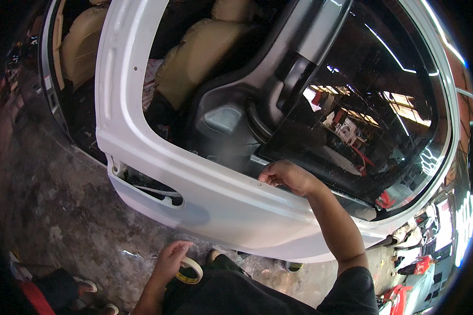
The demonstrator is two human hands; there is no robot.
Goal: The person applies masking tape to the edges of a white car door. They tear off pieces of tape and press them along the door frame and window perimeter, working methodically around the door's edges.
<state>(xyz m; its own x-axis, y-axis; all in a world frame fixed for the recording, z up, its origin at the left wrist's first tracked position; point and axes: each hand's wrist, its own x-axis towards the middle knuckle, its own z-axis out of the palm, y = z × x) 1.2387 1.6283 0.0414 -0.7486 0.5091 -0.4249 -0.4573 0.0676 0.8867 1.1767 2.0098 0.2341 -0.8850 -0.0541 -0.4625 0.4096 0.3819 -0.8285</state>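
Basically, L hand holds tape roll at its palm, nr torso; R hand bent over sill, fingers close together, can't tell if gripping. White door below, dark glass to R, tan seat beyond.

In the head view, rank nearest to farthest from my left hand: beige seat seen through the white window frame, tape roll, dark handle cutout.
1. Tape roll: at the left hand, right side.
2. Dark handle cutout: ahead, in the white panel.
3. Beige seat: farthest ahead, beyond the window frame.
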